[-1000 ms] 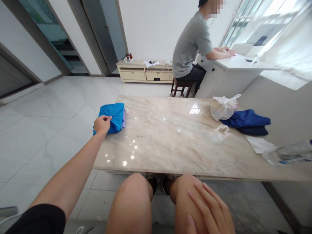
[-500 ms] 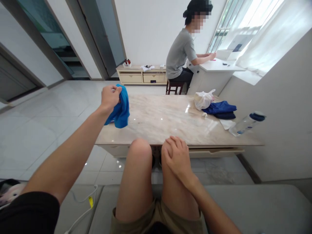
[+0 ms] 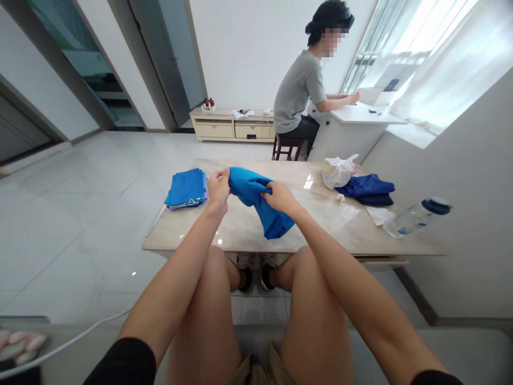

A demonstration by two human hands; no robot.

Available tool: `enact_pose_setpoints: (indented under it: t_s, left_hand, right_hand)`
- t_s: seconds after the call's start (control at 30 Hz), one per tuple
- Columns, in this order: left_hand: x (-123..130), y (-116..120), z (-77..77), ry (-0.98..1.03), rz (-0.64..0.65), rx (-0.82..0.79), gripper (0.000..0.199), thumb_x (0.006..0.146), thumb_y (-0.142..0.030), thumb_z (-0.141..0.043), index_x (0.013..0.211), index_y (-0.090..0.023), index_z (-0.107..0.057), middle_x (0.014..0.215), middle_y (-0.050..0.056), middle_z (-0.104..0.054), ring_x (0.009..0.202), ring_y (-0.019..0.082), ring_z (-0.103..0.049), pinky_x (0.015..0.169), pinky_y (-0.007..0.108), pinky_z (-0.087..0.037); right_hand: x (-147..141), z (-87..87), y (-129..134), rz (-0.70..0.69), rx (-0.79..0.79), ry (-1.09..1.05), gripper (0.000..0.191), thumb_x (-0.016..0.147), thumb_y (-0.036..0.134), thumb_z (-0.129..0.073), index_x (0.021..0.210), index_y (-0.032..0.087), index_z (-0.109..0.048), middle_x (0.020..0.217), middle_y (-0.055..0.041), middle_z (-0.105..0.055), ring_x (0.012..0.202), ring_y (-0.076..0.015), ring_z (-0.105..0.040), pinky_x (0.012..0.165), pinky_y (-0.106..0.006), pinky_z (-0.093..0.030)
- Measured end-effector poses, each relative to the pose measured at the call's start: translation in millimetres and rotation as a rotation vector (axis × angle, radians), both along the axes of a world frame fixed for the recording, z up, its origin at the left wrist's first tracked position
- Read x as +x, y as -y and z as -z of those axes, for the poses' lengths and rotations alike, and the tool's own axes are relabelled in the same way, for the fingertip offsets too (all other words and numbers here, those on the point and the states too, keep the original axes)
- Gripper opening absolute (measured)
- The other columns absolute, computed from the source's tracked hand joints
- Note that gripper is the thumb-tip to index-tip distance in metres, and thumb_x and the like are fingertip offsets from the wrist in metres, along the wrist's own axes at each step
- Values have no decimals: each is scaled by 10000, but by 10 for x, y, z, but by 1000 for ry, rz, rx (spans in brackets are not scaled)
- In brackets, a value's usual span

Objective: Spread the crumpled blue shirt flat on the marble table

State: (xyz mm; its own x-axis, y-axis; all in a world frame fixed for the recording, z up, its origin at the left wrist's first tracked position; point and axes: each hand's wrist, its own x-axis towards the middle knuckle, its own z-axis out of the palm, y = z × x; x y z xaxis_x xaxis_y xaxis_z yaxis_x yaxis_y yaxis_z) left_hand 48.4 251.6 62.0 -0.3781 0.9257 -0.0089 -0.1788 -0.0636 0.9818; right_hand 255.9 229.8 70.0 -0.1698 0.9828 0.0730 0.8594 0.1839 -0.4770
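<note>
Both my hands hold up a bright blue cloth garment (image 3: 256,199) above the middle of a marble table (image 3: 236,227). My left hand (image 3: 218,190) pinches its upper left end, and my right hand (image 3: 280,197) grips it further along, with the lower part hanging down towards the tabletop. To the left of my left hand lies a folded stack of blue and lilac cloth (image 3: 186,188). That stack sits on the table, apart from both hands.
At the table's right stand a white plastic bag (image 3: 339,171), a folded navy garment (image 3: 364,190), a white sheet (image 3: 380,215) and a plastic bottle (image 3: 417,219). Beyond, a seated person (image 3: 298,91) works at a white desk (image 3: 360,120), near a low cabinet (image 3: 232,125).
My right hand has left my knee and taken hold of the blue garment. The garment has moved from my left hand's side to above the table's middle, and the folded stack now shows uncovered.
</note>
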Motion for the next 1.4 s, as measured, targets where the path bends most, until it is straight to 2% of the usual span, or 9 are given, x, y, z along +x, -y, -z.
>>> enact_pose_setpoints:
  t_s: [0.23, 0.47, 0.6, 0.7, 0.77, 0.83, 1.0, 1.23, 1.4]
  left_hand:
    - [-274, -228, 586, -193, 37, -113, 320, 906, -473, -831, 891, -184, -695, 737, 21, -705, 734, 182, -670, 670, 266, -509]
    - [-230, -132, 645, -331, 180, 49, 642, 833, -542, -892, 1321, -197, -657, 1105, 109, -798, 950, 236, -767, 850, 357, -612]
    - [-69, -2, 653, -559, 441, 125, 848, 719, -487, -975, 1456, -248, -633, 1273, 108, -777, 1078, 277, -759, 939, 409, -616]
    - [25, 50, 649, -753, 586, 151, 485, 774, -447, -928, 1194, -255, -777, 1111, 58, -801, 1018, 289, -743, 958, 433, -601]
    - [48, 50, 628, -858, 568, 151, 198, 850, -421, -853, 946, -254, -805, 940, 46, -761, 959, 287, -726, 956, 439, -597]
    - [47, 38, 597, -914, 480, 180, 148, 875, -390, -815, 814, -257, -795, 910, 59, -723, 984, 292, -715, 986, 440, -592]
    - [83, 52, 545, -618, 427, 164, 184, 961, -352, -692, 930, -228, -824, 1011, 56, -806, 1025, 274, -741, 1024, 397, -577]
    - [216, 88, 497, -18, 341, -192, 261, 915, -432, -793, 913, -171, -792, 855, 60, -820, 858, 255, -774, 815, 356, -638]
    - [165, 43, 418, 226, 362, -300, 308, 960, -466, -792, 906, -163, -773, 847, 85, -825, 790, 242, -790, 802, 372, -674]
  right_hand:
    - [37, 513, -285, 17, -17, -35, 220, 1065, 383, -652, 1126, 199, -756, 1129, -134, -812, 1032, -296, -732, 843, -347, -510]
    - [130, 527, -430, 75, 87, -342, 234, 1056, 398, -582, 954, 226, -703, 966, -63, -779, 946, -250, -694, 860, -349, -516]
    - [123, 453, -430, 5, 92, -559, 330, 1049, 507, -530, 921, 230, -658, 882, -26, -723, 851, -220, -652, 815, -345, -517]
    - [168, 411, -403, -97, 20, -638, 402, 1050, 585, -506, 920, 231, -645, 866, -16, -708, 831, -209, -635, 781, -334, -525]
    - [252, 401, -387, -110, 43, -587, 417, 1052, 589, -502, 874, 234, -630, 852, -21, -704, 837, -214, -636, 801, -344, -528]
    - [368, 408, -368, -66, 116, -499, 386, 1049, 550, -522, 872, 232, -649, 885, -40, -728, 883, -232, -657, 869, -371, -532]
    - [584, 453, -277, 53, 284, -356, 295, 1002, 440, -656, 1140, 195, -744, 1163, -128, -782, 1107, -297, -684, 1048, -460, -521]
    - [387, 640, -161, -400, -63, -220, 517, 790, 472, -953, 1202, 220, -767, 1209, -106, -794, 1130, -316, -717, 1005, -430, -560]
    - [260, 741, -226, -428, -114, -338, 172, 957, 317, -696, 1068, 215, -780, 1022, -34, -817, 933, -241, -725, 868, -350, -541]
